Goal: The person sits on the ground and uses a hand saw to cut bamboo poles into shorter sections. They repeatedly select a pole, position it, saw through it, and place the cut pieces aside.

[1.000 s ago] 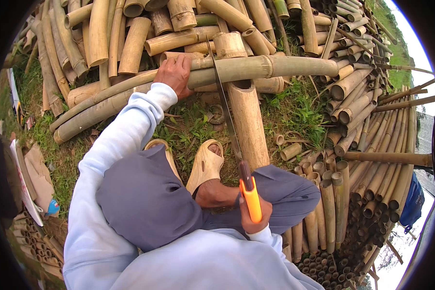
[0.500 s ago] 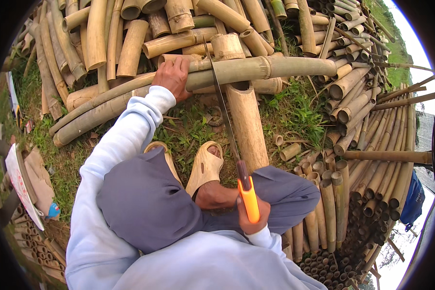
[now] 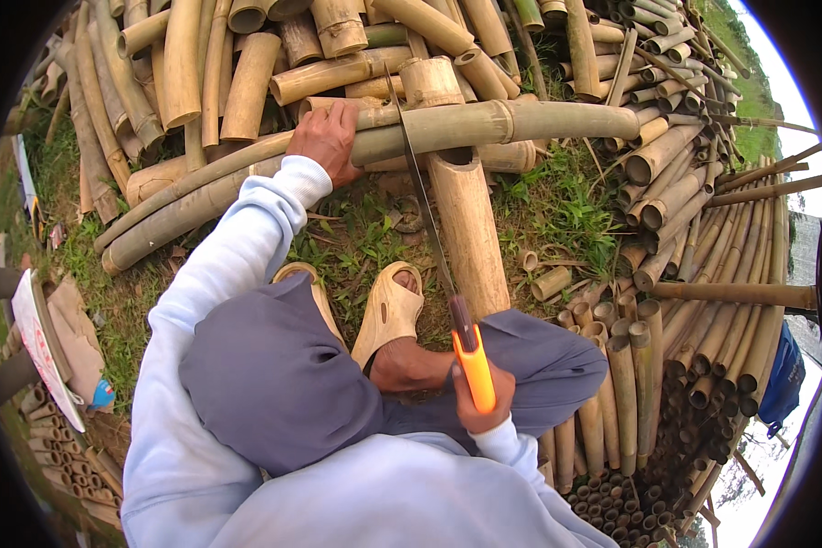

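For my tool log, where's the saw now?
In the head view, the saw runs up the middle from the right hand across the bamboo pole, right of the left hand.

Right hand (image 3: 500, 398) partly hidden by saw handle (image 3: 476, 376); left sandal (image 3: 322, 297) by knee (image 3: 279, 365).

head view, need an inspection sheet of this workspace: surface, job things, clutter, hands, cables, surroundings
Surface: grassy ground with bare patches
Job's things: saw, its blade across a greenish bamboo pole; the pole crosses over a thicker bamboo section; cut depth cannot be told
Clutter: short bamboo off-cut right of the thicker section; cardboard at far left
Hands: left hand closed over the pole; right hand around the saw's orange handle
Cables: nothing seen
Surroundings: bamboo pile ahead, more stacks at right; blue object at the right edge
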Demonstrator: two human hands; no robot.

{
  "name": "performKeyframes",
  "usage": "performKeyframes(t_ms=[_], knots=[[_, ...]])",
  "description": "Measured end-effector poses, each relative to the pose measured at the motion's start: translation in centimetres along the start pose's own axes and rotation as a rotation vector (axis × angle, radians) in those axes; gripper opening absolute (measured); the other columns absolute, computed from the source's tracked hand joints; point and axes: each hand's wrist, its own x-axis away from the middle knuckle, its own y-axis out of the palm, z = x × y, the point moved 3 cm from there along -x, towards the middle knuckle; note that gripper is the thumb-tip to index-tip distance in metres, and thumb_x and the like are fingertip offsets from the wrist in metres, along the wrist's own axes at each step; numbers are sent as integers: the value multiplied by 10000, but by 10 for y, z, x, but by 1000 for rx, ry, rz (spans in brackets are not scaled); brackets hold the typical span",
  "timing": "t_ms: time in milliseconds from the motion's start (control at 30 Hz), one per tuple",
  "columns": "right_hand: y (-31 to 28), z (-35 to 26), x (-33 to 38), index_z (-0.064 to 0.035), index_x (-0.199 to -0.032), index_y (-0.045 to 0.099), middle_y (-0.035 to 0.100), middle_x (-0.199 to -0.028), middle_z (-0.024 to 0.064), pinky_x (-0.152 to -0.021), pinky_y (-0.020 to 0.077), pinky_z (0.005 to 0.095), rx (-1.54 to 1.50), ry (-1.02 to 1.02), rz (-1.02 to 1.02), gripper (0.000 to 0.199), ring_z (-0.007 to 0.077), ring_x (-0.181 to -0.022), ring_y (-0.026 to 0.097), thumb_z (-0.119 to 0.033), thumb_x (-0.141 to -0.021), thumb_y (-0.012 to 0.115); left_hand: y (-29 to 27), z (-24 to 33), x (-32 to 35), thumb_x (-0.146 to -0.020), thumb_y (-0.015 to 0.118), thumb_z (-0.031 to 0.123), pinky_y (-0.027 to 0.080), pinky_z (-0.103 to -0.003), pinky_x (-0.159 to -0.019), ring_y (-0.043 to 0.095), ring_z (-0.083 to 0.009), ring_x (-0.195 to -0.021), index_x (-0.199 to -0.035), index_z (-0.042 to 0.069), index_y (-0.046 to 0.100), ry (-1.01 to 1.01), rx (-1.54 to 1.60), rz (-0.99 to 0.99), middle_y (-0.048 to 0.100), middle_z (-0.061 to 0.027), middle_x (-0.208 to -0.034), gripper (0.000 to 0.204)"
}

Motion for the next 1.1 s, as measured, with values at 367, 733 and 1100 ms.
performKeyframes(t_ms=[367,733,1100], knots=[[5,5,8,38,-1201,703,753,-953,200,-781,585,358,-49,-16,35,298,302,-867,769,-18,-909,688,-3,-2,3,-597,883,325,536,-423,-869,652,-326,-972,-1192,47,537,2,35,-25,600,-134,-1087,742],[46,-4,-116,25,-1019,684,666,-734,136,-630,524,340,-263,53,17,119,263,-659,682,-78,-959,685,2,-2,-7,-600,875,308,543,-425,-886,647,-334,-1007,-1254,68,516,30,8,-81,598,-119,-1123,784],[51,8,-135,8,-1091,706,696,-809,152,-635,537,345,-101,-9,20,177,273,-667,689,-55,-926,699,-1,14,-10,-588,880,330,546,-441,-892,653,-349,-988,-1199,44,540,65,77,-32,615,-149,-1091,756]])
